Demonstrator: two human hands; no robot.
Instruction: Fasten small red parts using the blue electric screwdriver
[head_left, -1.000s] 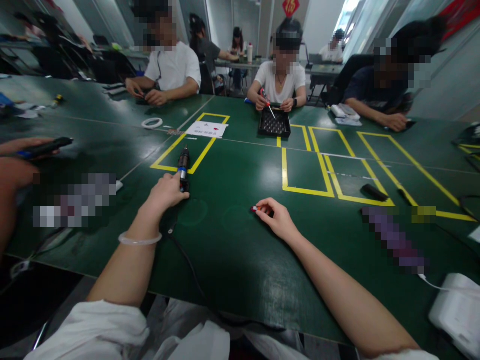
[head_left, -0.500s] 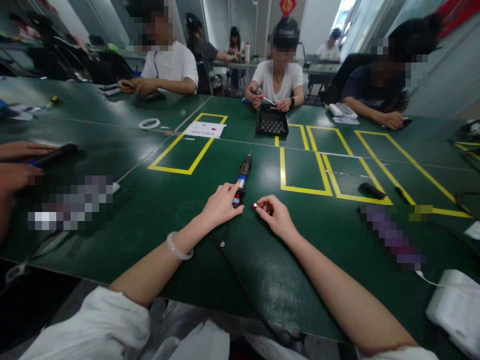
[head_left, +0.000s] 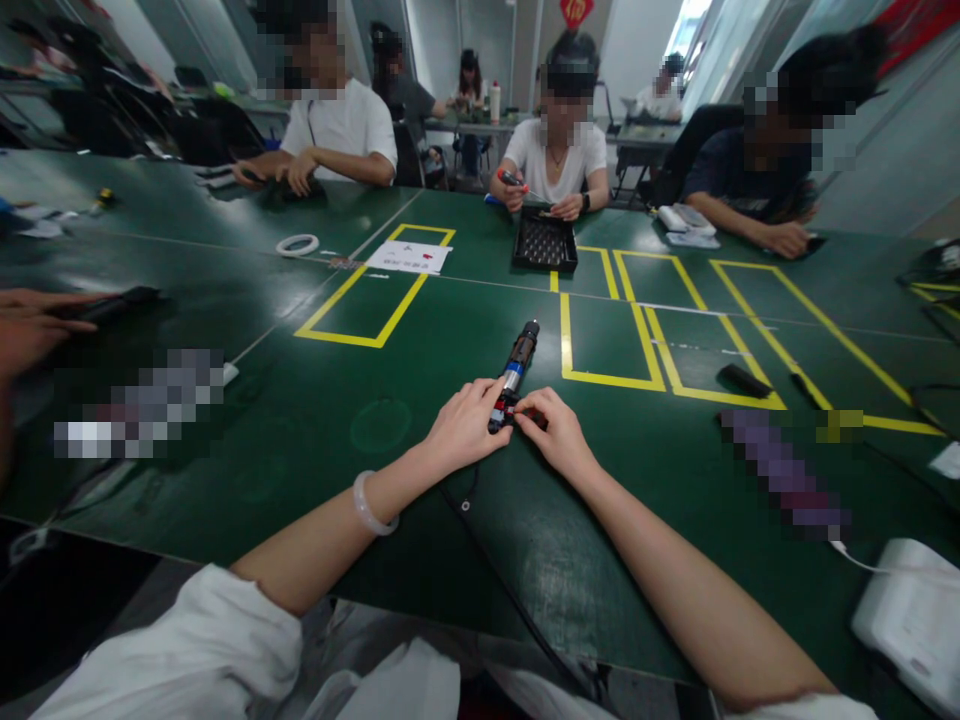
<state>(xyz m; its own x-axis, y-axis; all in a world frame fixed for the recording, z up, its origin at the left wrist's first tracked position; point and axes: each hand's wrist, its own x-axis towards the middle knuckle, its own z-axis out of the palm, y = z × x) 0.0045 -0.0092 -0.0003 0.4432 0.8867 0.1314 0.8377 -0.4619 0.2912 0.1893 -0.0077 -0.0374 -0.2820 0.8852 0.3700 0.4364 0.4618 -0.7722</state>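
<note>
A dark cylindrical tool (head_left: pixel 520 352) with a blue and silver band lies slanted on the green table, its tip pointing away from me. My left hand (head_left: pixel 469 425) is closed round its near end, with the thumb below and the fingers on its left side. My right hand (head_left: pixel 553 428) is pinched at the right side of that near end, holding a small red and dark piece that my fingers mostly hide. A black cable (head_left: pixel 495 575) runs from beneath my left hand to the near table edge.
Yellow tape rectangles (head_left: pixel 611 380) mark the green table (head_left: pixel 420 400). Across it a person holds a screwdriver over a black tray (head_left: pixel 545 268). A paper sheet (head_left: pixel 409 257) and tape roll (head_left: pixel 298 246) lie farther left. A white box (head_left: pixel 911 620) is at right.
The tool and my left hand have shifted right, and the tool slants more to the right. My right hand's fingertips now meet its near end, where a gap showed before.
</note>
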